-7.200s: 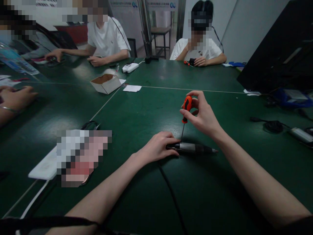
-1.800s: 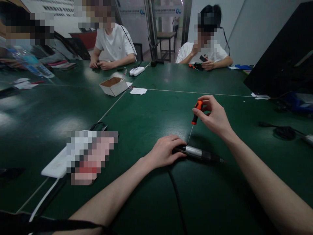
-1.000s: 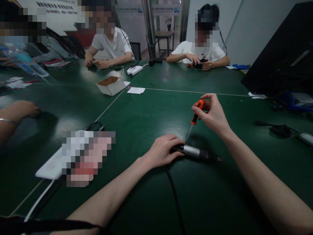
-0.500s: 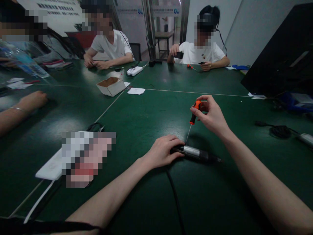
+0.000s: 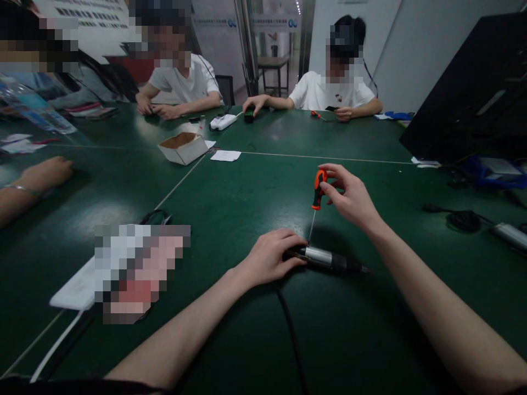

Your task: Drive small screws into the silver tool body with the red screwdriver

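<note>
A corded electric screwdriver (image 5: 319,255), black with a silver band, lies on the green table with its thin tip pointing right. My left hand (image 5: 272,253) is closed around its rear end, thumb on the near side and fingers on the far side. In my right hand (image 5: 348,189) is a small orange-and-black screwdriver (image 5: 319,189), pinched by the handle and held nearly upright. Its thin shaft reaches down to the silver band's rear edge, beside my left fingertips. Whether a screw sits under its tip is too small to tell.
A black cable (image 5: 290,323) runs toward me. To the left lie a white power strip (image 5: 74,288) and a blurred pinkish object (image 5: 140,296). An open cardboard box (image 5: 185,149) stands farther back. At right are a coiled cable (image 5: 465,219) and a black monitor (image 5: 465,93). Several co-workers sit around.
My view has shifted slightly, and the small screwdriver stands a little more upright. Across the table, a co-worker's hand has lowered a dark object to the tabletop near the white power strip.
</note>
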Demonstrator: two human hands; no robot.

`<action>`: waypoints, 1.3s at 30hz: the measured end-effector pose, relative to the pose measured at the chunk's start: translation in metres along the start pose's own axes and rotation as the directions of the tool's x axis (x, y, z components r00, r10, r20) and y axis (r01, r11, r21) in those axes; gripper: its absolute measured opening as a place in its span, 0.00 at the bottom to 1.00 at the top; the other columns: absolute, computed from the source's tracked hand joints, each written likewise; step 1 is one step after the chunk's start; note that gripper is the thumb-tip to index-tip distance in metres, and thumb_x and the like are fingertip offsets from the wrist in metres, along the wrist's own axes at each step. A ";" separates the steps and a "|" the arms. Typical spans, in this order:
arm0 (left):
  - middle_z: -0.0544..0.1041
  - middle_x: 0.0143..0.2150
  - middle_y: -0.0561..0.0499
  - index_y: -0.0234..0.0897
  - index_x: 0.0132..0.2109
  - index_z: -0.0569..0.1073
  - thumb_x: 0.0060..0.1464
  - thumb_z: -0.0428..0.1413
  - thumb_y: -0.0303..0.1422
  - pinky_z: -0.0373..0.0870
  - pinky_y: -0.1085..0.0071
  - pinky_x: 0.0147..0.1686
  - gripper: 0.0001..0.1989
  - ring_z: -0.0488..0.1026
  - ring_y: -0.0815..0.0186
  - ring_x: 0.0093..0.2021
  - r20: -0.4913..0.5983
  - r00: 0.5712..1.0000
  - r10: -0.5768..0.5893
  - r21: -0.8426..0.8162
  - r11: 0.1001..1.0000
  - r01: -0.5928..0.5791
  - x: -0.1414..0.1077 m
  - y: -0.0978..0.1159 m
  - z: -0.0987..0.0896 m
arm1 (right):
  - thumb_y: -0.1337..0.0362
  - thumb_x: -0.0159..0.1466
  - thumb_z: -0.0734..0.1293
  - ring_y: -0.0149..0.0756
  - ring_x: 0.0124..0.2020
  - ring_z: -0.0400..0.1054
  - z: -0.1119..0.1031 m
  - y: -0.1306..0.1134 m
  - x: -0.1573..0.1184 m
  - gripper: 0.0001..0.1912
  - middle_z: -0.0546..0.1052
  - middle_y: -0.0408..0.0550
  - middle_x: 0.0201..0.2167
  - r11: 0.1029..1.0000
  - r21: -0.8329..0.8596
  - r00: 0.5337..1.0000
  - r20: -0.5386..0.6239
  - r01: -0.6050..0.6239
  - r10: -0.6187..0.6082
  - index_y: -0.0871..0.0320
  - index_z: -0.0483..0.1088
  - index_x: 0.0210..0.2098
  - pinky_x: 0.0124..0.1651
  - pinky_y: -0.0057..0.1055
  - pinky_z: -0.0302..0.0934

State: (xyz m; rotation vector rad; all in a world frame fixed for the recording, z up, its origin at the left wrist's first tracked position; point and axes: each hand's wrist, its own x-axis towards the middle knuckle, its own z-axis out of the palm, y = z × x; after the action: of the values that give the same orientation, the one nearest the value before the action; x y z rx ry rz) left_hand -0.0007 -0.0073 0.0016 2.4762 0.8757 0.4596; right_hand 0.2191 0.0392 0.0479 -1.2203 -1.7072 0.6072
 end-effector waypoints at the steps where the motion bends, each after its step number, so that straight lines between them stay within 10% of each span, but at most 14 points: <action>1: 0.74 0.45 0.47 0.37 0.49 0.72 0.58 0.58 0.36 0.69 0.68 0.42 0.13 0.72 0.60 0.45 -0.001 1.000 -0.001 0.002 1.000 0.001 0.000 0.000 0.000 | 0.60 0.61 0.65 0.36 0.35 0.72 0.000 0.001 0.000 0.16 0.75 0.49 0.45 1.000 0.001 1.000 -0.001 -0.001 0.001 0.55 0.66 0.49 0.36 0.36 0.68; 26: 0.75 0.44 0.47 0.38 0.48 0.73 0.56 0.60 0.35 0.69 0.68 0.41 0.13 0.72 0.60 0.44 -0.014 1.000 0.009 -0.017 1.000 -0.009 0.000 -0.002 0.001 | 0.59 0.58 0.69 0.36 0.34 0.72 0.003 0.004 0.001 0.18 0.76 0.46 0.35 0.997 0.079 0.996 -0.087 -0.021 0.028 0.54 0.57 0.42 0.40 0.38 0.68; 39: 0.75 0.42 0.47 0.37 0.46 0.74 0.52 0.62 0.33 0.69 0.68 0.41 0.13 0.72 0.60 0.43 0.008 1.000 -0.025 -0.020 0.999 0.025 0.001 0.001 -0.002 | 0.66 0.61 0.65 0.34 0.39 0.71 -0.009 -0.036 -0.008 0.14 0.74 0.46 0.44 0.991 0.058 0.983 0.127 0.124 -0.131 0.53 0.66 0.48 0.29 0.26 0.66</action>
State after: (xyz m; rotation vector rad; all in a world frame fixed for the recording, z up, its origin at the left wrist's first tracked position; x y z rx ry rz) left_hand -0.0006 -0.0065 0.0039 2.4441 0.8939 0.4483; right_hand 0.2115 0.0175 0.0776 -1.0463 -1.8523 0.6602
